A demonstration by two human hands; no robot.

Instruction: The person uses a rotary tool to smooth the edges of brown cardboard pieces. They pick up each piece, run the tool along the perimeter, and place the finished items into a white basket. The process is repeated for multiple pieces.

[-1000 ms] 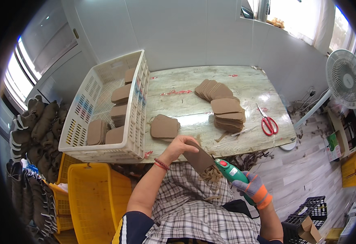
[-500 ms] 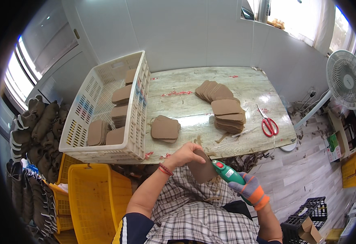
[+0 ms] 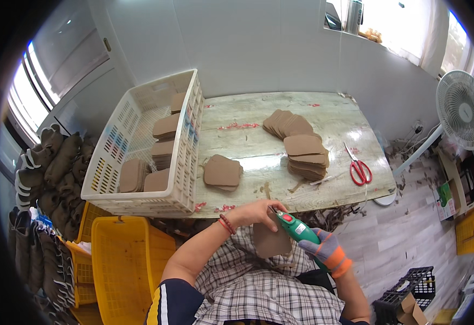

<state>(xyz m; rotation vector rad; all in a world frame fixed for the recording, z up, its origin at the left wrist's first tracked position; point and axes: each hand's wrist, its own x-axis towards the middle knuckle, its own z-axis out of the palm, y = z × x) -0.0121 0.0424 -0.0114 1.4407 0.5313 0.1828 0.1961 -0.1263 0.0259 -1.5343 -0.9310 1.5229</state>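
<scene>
Above my lap, my left hand pinches a flat brown piece with rounded corners. My right hand, in a grey and orange glove, is wrapped round a green electric cutter with a red button. The cutter's tip meets the piece's upper edge, close to my left fingers; its exact contact is too small to make out. On the table lie a small pile of similar brown pieces, a taller stack and a fanned row.
The pale table also bears red-handled scissors. At its left stands a white crate holding several brown stacks. Below are a yellow bin and heaped dark goods. A fan and black crate are at right.
The cutter has moved up and left along the brown piece, its tip now near my left fingers. My left hand has shifted right, and the piece has turned slightly.
</scene>
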